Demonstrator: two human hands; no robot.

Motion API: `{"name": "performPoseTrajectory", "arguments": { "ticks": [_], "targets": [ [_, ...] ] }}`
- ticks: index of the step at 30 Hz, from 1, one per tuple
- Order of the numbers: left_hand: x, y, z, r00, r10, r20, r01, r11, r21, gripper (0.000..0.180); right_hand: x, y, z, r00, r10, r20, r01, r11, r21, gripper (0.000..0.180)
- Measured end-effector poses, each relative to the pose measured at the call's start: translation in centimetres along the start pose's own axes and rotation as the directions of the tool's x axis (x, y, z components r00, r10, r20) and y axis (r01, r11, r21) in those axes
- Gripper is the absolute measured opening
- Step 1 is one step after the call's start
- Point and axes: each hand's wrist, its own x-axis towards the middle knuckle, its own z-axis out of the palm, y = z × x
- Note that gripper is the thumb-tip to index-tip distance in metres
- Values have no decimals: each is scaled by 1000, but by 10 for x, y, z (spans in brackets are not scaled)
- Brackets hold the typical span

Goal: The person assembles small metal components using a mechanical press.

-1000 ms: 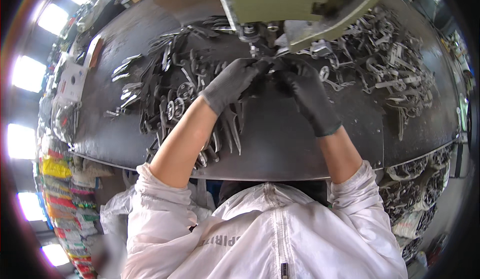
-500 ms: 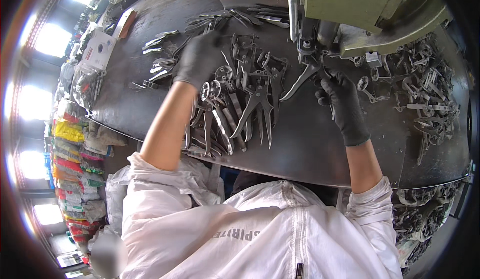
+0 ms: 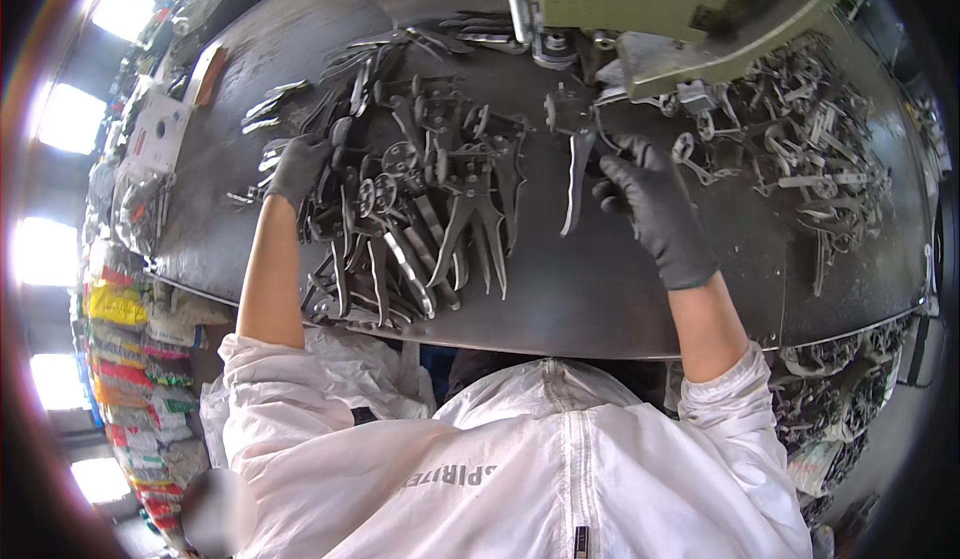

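Pliers-like metal tool (image 3: 575, 164), dark steel with two long handles, hangs from the right hand (image 3: 650, 204), which wears a dark glove and pinches the tool near its pivot between thumb and fingers. The tool's head points up toward the underside of a green machine (image 3: 660, 9) that overhangs the far edge of the dark metal worktable (image 3: 620, 299), and its handles trail down toward the person, resting on or just above the table. The left hand (image 3: 297, 167), also in a dark glove, reaches out to the left with its fingers curled down onto the edge of a large heap of similar tools (image 3: 420, 199) lying in the middle of the table; whether it has closed around one piece cannot be told. A second heap of metal parts (image 3: 800, 159) lies on the right side of the table, well apart from the first. Both forearms are bare between glove and the rolled sleeves of a white jacket (image 3: 520, 469). Beside the table on the far left stands a stack of colourful packets (image 3: 120, 359), and bright windows (image 3: 70, 119) curve along the left rim.
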Motion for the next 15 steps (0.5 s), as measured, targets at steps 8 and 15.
{"name": "performPoseTrajectory", "arguments": {
  "ticks": [8, 15],
  "targets": [
    [-3, 56, -2, 984, -106, -141, 136, 965, 225, 51, 7, 17, -14, 999, 29, 31, -31, 998, 52, 21],
    [-3, 25, -4, 995, 24, -95, -3, 976, 217, 28, -4, 9, 17, 998, -18, -58, 16, 1000, -24, 21]
  ]
}}
